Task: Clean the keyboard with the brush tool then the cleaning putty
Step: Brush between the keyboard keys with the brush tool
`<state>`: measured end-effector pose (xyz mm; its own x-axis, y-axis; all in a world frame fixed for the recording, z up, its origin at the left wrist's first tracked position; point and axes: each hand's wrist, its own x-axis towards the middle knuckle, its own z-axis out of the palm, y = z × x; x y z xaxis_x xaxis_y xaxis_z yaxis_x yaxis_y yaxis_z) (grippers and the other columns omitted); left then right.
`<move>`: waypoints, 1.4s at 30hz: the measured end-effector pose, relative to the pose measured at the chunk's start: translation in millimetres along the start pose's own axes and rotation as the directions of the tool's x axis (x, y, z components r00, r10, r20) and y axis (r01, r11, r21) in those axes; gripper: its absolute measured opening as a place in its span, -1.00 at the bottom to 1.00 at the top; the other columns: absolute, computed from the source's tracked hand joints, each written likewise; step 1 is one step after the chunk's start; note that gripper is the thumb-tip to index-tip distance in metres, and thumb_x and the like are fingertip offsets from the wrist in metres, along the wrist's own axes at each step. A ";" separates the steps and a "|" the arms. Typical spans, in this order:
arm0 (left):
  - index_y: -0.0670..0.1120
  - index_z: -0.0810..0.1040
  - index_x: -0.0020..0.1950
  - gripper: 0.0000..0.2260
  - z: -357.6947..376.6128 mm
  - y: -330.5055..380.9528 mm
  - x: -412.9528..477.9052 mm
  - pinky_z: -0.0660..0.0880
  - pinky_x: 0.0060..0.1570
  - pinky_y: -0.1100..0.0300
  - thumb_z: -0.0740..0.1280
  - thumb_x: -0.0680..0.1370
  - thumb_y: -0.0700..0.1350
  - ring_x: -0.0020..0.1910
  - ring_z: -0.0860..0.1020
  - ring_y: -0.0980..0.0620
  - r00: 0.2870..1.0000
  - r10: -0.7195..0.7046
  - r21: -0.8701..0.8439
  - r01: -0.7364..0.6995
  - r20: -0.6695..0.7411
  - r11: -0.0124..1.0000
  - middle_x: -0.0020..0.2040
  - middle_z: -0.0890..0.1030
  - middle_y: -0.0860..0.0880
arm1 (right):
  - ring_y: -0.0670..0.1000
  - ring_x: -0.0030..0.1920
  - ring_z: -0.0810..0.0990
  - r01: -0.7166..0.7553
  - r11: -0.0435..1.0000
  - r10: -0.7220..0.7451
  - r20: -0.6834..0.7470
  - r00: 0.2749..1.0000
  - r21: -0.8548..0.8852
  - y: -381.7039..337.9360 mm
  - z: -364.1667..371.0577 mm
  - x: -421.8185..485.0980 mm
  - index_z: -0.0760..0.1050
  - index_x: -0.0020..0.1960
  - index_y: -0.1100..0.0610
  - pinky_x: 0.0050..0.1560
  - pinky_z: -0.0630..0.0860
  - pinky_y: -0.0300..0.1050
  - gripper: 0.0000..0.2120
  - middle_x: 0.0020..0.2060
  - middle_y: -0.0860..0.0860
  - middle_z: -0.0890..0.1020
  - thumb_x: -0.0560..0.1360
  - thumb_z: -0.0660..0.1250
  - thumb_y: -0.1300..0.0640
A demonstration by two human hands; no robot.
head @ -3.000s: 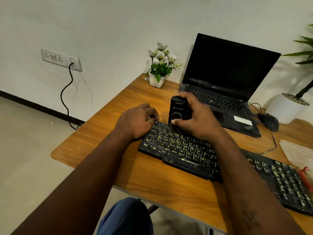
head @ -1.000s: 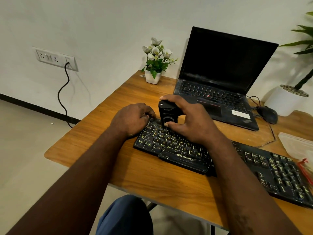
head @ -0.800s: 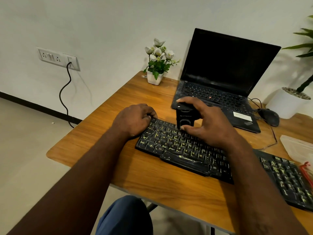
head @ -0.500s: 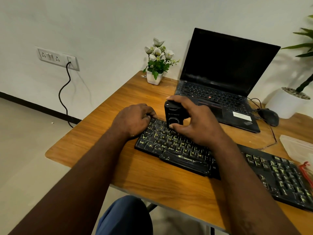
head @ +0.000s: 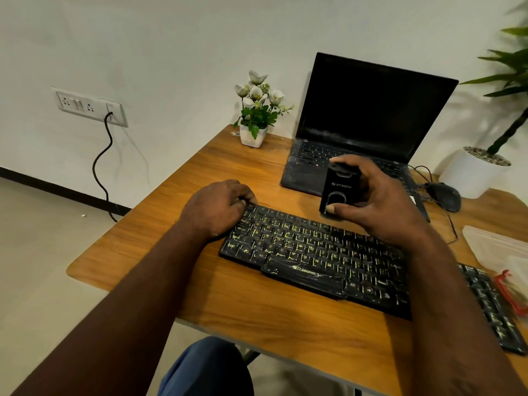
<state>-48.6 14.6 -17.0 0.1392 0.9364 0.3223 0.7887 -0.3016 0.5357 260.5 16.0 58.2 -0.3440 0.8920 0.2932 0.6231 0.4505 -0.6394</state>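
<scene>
A black keyboard [head: 308,258] with yellow-lit legends lies across the wooden desk [head: 200,178]. My right hand [head: 380,201] grips a black box-shaped brush tool [head: 335,190] upright, just above the keyboard's far edge near the middle; thumb at its bottom front, fingers over its top. The brush end is hidden. My left hand [head: 217,208] rests with curled fingers on the keyboard's far left corner, holding it down. At the right edge lies a clear plastic bag [head: 497,247] and something red [head: 511,292]; whether that is the putty I cannot tell.
An open black laptop [head: 368,115] stands behind the keyboard. A small white flower pot [head: 253,134] is at the back, a black mouse [head: 444,195] and a large white plant pot [head: 471,174] at the right. A wall socket [head: 88,105] with a cable sits left.
My right hand has swept the brush tool back and forth along the keyboard's far rows, and now holds it further right and lifted slightly. My left hand has stayed on the left corner.
</scene>
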 end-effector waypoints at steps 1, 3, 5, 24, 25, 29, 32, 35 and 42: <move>0.09 0.68 0.07 -0.77 0.6 -1.3 0.2 0.33 -0.18 0.18 0.26 0.60 -0.15 -0.03 0.54 0.10 1.000 -0.001 0.001 0.001 -0.002 1.000 0.02 0.60 0.12 | -0.05 0.13 0.67 0.005 1.000 -0.005 -0.006 1.000 -0.004 -0.8 0.7 2.6 0.34 0.41 -0.37 0.14 0.67 0.06 -0.20 0.23 -0.10 0.60 0.39 0.62 0.17; 0.11 0.69 0.05 -0.75 1.5 -3.9 0.3 0.35 -0.16 0.18 0.25 0.56 -0.12 -0.03 0.54 0.13 1.000 0.007 0.003 -0.007 -0.017 1.000 0.02 0.60 0.17 | -0.04 0.13 0.66 0.019 0.996 -0.020 -0.009 1.000 -0.082 -1.8 6.9 8.1 0.28 0.46 -0.38 0.14 0.67 0.01 -0.16 0.26 -0.04 0.61 0.40 0.62 0.14; 0.10 0.71 0.05 -0.72 3.5 -1.1 3.1 0.41 -0.06 0.15 0.24 0.53 -0.13 0.01 0.54 0.15 0.998 0.038 -0.032 -0.040 -0.050 0.999 0.03 0.63 0.18 | -0.02 0.14 0.65 0.009 0.992 -0.011 -0.017 1.000 -0.129 0.2 16.7 12.7 0.19 0.51 -0.38 0.10 0.63 -0.10 -0.10 0.28 0.02 0.61 0.41 0.61 0.14; -0.10 0.74 -0.06 -0.66 -10.2 40.1 70.0 0.50 -0.14 0.12 0.45 0.48 0.18 -0.25 0.61 0.01 0.725 -0.143 -0.200 0.364 0.673 0.910 -0.16 0.72 -0.08 | -0.07 0.14 0.63 -0.006 0.998 0.010 0.058 0.998 -0.070 1.5 27.6 8.5 0.24 0.47 -0.36 0.05 0.67 -0.12 -0.18 0.24 -0.11 0.59 0.44 0.58 0.16; -0.11 0.73 -0.05 -0.67 -9.8 37.6 67.6 0.48 -0.18 0.14 0.45 0.49 0.16 -0.29 0.59 0.01 0.729 -0.129 -0.221 0.363 0.673 0.905 -0.18 0.71 -0.09 | -0.06 0.15 0.63 -0.004 0.997 0.009 0.064 0.998 -0.071 1.4 27.5 8.9 0.23 0.47 -0.37 0.06 0.67 -0.09 -0.17 0.25 -0.09 0.59 0.44 0.58 0.16; -0.14 0.73 -0.08 -0.67 -3.2 33.3 64.2 0.46 -0.04 -0.01 0.47 0.52 0.14 -0.20 0.54 -0.11 0.745 -0.139 -0.255 0.389 0.652 0.885 -0.17 0.69 -0.13 | -0.06 0.10 0.63 -0.110 0.989 0.119 0.100 0.988 -0.094 14.9 -1.3 1.5 0.26 0.43 -0.38 0.01 0.68 -0.08 -0.20 0.13 -0.15 0.56 0.44 0.57 0.19; -0.06 0.71 -0.21 -0.71 2.1 38.0 68.8 0.49 -0.01 0.04 0.46 0.54 0.14 -0.24 0.56 -0.05 0.757 -0.148 -0.234 0.373 0.636 0.898 -0.24 0.67 -0.08 | -0.11 0.07 0.62 -0.140 0.986 0.146 0.059 0.988 -0.094 19.3 -11.6 -3.3 0.28 0.43 -0.36 -0.04 0.63 -0.19 -0.22 0.04 -0.23 0.53 0.44 0.57 0.18; -0.06 0.70 -0.22 -0.73 4.1 39.6 71.0 0.50 0.00 0.06 0.47 0.54 0.12 -0.31 0.58 0.05 0.760 -0.125 -0.229 0.342 0.638 0.912 -0.27 0.67 -0.05 | -0.15 0.09 0.62 -0.097 0.995 0.097 0.027 0.995 -0.024 11.3 6.6 3.4 0.28 0.46 -0.34 -0.02 0.63 -0.23 -0.20 0.11 -0.21 0.55 0.43 0.59 0.17; -0.07 0.69 -0.22 -0.75 3.2 40.1 71.2 0.47 -0.07 0.12 0.49 0.52 0.09 -0.39 0.57 0.14 0.754 -0.108 -0.239 0.336 0.648 0.911 -0.31 0.67 -0.02 | -0.06 0.09 0.65 -0.170 0.985 0.167 0.137 0.976 0.015 19.4 -6.8 -1.0 0.30 0.43 -0.38 -0.06 0.68 -0.14 -0.21 0.09 -0.16 0.58 0.45 0.55 0.24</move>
<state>-5.2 69.8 24.9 0.4079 0.8547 -0.3210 0.6222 -0.0029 0.7829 277.8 24.1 50.3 -0.3285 0.9410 0.0819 0.6619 0.2912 -0.6907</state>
